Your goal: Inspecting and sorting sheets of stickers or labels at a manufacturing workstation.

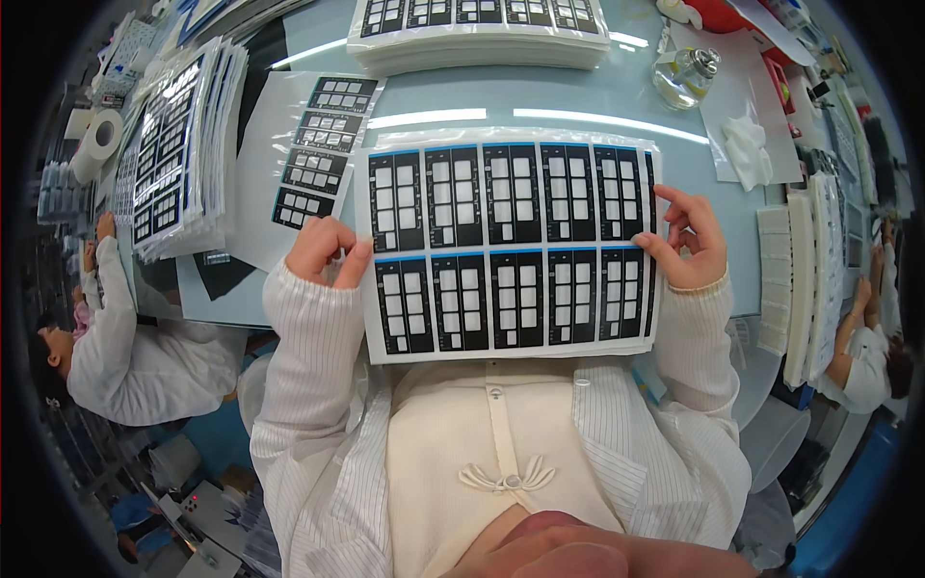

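Fingers of my left hand (323, 252) pinch the printed panel sheet (509, 252) at its 9 o'clock edge, and my right hand (692, 241) grips the 3 o'clock edge, so it's held flat over the blue table (540, 96). I reckon it goes best keeping fingertips on the margins, off the black panels. More sheets are stacked (482, 34) at 12 o'clock, with a solvent bottle (686, 75) at 1.

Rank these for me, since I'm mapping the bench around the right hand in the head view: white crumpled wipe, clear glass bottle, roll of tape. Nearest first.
From the right hand:
1. White crumpled wipe, just beyond it, far right of the table.
2. Clear glass bottle, farther back on the right.
3. Roll of tape, across the table at the far left.
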Motion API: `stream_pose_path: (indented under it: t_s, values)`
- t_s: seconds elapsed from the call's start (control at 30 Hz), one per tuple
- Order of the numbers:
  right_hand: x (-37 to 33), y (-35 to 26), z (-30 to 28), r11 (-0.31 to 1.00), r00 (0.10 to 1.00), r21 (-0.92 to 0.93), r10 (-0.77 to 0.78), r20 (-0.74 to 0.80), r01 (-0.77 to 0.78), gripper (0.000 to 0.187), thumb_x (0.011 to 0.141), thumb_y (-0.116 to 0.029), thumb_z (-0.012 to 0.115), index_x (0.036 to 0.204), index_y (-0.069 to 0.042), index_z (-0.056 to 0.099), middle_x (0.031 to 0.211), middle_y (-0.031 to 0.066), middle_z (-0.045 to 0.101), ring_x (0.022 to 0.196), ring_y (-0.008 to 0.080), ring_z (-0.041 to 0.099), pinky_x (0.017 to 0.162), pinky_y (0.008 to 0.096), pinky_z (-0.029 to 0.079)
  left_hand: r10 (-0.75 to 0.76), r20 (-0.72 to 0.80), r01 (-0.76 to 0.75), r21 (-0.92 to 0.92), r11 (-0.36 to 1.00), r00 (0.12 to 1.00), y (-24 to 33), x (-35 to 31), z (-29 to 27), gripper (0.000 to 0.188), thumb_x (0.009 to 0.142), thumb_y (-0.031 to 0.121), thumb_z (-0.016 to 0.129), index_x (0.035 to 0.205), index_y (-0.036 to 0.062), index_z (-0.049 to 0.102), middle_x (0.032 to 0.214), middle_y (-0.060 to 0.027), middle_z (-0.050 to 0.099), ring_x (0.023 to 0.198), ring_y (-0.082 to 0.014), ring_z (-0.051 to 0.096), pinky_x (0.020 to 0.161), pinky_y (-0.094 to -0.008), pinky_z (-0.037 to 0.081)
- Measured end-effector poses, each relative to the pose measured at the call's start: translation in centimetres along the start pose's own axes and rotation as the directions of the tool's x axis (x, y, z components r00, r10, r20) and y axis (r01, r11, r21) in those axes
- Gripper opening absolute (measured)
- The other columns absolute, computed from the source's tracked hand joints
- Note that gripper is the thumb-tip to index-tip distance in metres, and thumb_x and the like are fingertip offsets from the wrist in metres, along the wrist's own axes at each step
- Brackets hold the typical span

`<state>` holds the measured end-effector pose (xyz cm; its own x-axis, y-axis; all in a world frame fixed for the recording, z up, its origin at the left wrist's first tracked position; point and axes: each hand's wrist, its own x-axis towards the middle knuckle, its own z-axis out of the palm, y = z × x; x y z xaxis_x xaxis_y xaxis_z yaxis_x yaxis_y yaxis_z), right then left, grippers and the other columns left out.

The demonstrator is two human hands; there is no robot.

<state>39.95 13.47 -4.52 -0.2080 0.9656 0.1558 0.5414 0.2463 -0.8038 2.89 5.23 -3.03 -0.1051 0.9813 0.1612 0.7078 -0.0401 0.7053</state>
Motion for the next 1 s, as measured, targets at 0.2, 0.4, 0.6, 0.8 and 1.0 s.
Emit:
stream_pose_path:
  t_s: [0.2, 0.4, 0.6, 0.8, 1.0]
  values:
    - [-0.7, 0.7, 0.0, 0.948, 0.982, 0.267, 0.187, -0.034, -0.171, 0.038, 0.072, -0.003, 0.071, 0.107, 0.0, 0.059, 0.081, 0.0007, 0.051, 0.061, 0.0048, 0.05, 0.053, 0.0162, 0.04, 0.041, 0.031, -0.038, -0.074, 0.997, 0.999, 1.6, 0.8, -0.3, 0.025, 0.079, 0.01, 0.061, 0.063, 0.0021, 0.044, 0.06, -0.0021, 0.039, 0.057, -0.0121, 0.036, 0.054, -0.0243, 0.032]
    - [-0.4, 0.1, -1.5, 0.783, 0.881, 0.412, 0.454, 0.134, -0.466, 0.026, 0.079, -0.005, 0.067, 0.103, 0.002, 0.06, 0.074, 0.0034, 0.061, 0.06, 0.0067, 0.054, 0.055, 0.018, 0.043, 0.036, 0.063, -0.033, -0.052, 0.998, 0.997, 1.9, 1.1, 0.9, 0.024, 0.075, 0.008, 0.065, 0.06, 0.0013, 0.048, 0.057, -0.0029, 0.043, 0.056, -0.013, 0.037, 0.052, -0.0254, 0.031]
    - [-0.4, -0.7, -2.7, 0.775, 0.848, 0.343, 0.491, 0.201, -0.531, 0.012, 0.079, -0.009, 0.067, 0.082, 0.001, 0.061, 0.066, 0.0033, 0.06, 0.051, 0.0055, 0.05, 0.048, 0.0173, 0.039, 0.036, 0.067, -0.033, -0.04, 0.999, 0.997, 2.0, 1.1, 1.0, 0.023, 0.073, 0.008, 0.067, 0.059, 0.0014, 0.05, 0.055, -0.0024, 0.044, 0.055, -0.013, 0.038, 0.051, -0.0256, 0.032]
    - [-0.4, -2.0, -3.5, 0.863, 0.88, 0.203, 0.419, 0.222, -0.462, 0.017, 0.078, -0.012, 0.069, 0.071, -0.002, 0.058, 0.057, 0.0004, 0.053, 0.046, 0.0038, 0.044, 0.043, 0.017, 0.031, 0.019, 0.065, -0.014, -0.082, 0.997, 0.998, 1.5, 1.0, 1.2, 0.023, 0.074, 0.009, 0.067, 0.059, 0.0022, 0.052, 0.056, -0.0025, 0.046, 0.055, -0.0135, 0.039, 0.05, -0.0263, 0.033]
    - [-0.6, -2.7, -4.8, 0.839, 0.927, 0.41, 0.262, 0.269, -0.357, 0.014, 0.081, -0.007, 0.064, 0.071, 0.0, 0.056, 0.061, 0.0031, 0.055, 0.047, 0.0058, 0.045, 0.044, 0.0192, 0.033, -0.013, 0.042, 0.021, -0.196, 0.98, 0.999, 1.8, -0.1, -0.2, 0.022, 0.076, 0.01, 0.066, 0.059, 0.0027, 0.053, 0.057, -0.003, 0.047, 0.058, -0.0147, 0.042, 0.052, -0.027, 0.034]
